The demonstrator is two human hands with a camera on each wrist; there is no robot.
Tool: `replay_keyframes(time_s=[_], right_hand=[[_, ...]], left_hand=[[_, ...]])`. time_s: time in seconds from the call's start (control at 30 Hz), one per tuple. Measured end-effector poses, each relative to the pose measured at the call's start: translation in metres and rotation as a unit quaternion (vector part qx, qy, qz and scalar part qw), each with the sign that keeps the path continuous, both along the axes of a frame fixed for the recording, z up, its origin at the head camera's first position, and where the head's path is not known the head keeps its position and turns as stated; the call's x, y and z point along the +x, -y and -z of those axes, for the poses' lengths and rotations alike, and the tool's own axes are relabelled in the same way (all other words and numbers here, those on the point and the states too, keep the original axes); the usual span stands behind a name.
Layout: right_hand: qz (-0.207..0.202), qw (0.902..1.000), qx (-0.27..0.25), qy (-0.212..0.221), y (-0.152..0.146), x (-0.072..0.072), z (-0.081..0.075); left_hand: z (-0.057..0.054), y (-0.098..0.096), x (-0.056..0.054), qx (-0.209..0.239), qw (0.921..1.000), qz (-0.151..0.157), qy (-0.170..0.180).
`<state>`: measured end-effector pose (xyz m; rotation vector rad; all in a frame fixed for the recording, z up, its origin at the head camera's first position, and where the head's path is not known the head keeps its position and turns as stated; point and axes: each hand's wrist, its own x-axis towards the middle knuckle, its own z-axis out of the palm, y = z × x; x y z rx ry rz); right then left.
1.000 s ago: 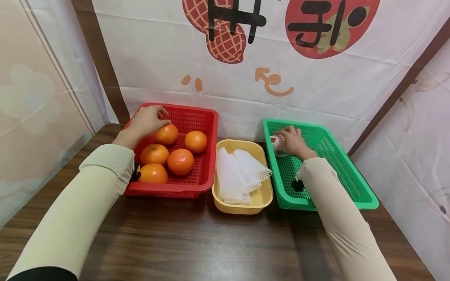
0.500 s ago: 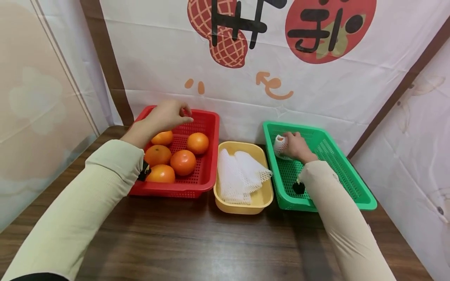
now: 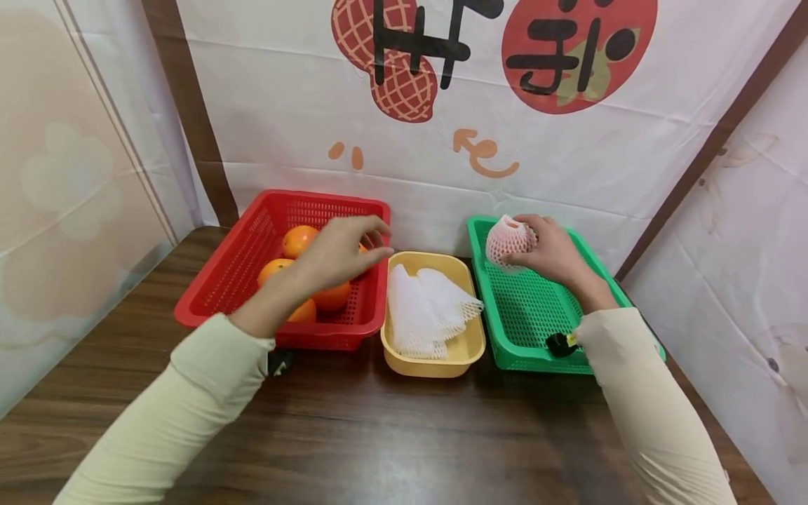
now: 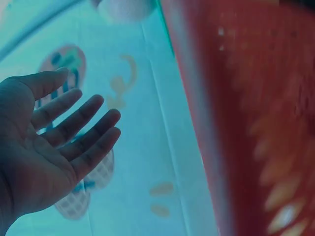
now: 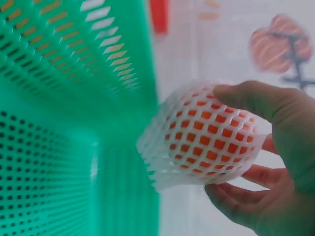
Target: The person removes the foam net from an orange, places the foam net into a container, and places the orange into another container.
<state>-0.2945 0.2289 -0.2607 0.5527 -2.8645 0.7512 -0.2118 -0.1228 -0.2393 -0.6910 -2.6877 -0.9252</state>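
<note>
An orange in a white foam net sleeve (image 3: 507,243) is held up by my right hand (image 3: 555,256) over the far left part of the green basket (image 3: 530,308). In the right wrist view, thumb and fingers grip the netted orange (image 5: 211,140) from one side. My left hand (image 3: 341,256), holding nothing, hangs over the right side of the red basket (image 3: 221,270). Its fingers (image 4: 88,118) are relaxed and spread in the left wrist view. Several bare oranges (image 3: 299,240) lie in the red basket, some hidden behind the left hand and forearm.
Between the two baskets stands a yellow tray (image 3: 467,351) with white foam net sleeves (image 3: 419,315) in it. All three sit on a dark wooden table (image 3: 404,421). A printed cloth (image 3: 278,126) hangs close behind them.
My right hand has lifted the netted orange up from inside the green basket. My left hand has moved right and toward me, from the far left of the red basket to its right side.
</note>
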Motion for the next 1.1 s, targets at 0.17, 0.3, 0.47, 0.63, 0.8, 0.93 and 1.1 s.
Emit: replay_keyframes(time_s=[0.17, 0.3, 0.47, 0.63, 0.8, 0.93, 1.1], right_hand=[[-0.051, 0.9968, -0.034, -0.051, 0.011, 0.038, -0.012], [-0.129, 0.9851, -0.065, -0.093, 0.025, 0.072, -0.007], [-0.222, 0.9645, -0.095, -0.108, 0.047, 0.111, 0.013], [-0.269, 0.9537, -0.117, -0.068, 0.063, 0.138, 0.039], [-0.282, 0.9513, -0.122, -0.022, 0.071, 0.153, 0.058], [-0.291, 0.9454, -0.146, 0.013, 0.074, 0.163, 0.062], [-0.298, 0.9348, -0.184, 0.06, 0.076, 0.172, 0.067]], left_hand=[[0.021, -0.019, 0.031, 0.078, 0.9945, 0.058, -0.038], [0.038, -0.028, 0.057, 0.13, 0.9862, 0.087, -0.055], [0.059, -0.035, 0.082, 0.17, 0.978, 0.097, -0.074], [0.082, -0.039, 0.096, 0.167, 0.978, 0.103, -0.071], [0.091, -0.04, 0.105, 0.162, 0.9805, 0.103, -0.04], [0.091, -0.04, 0.11, 0.169, 0.9801, 0.1, -0.028], [0.091, -0.039, 0.118, 0.21, 0.9731, 0.095, 0.011]])
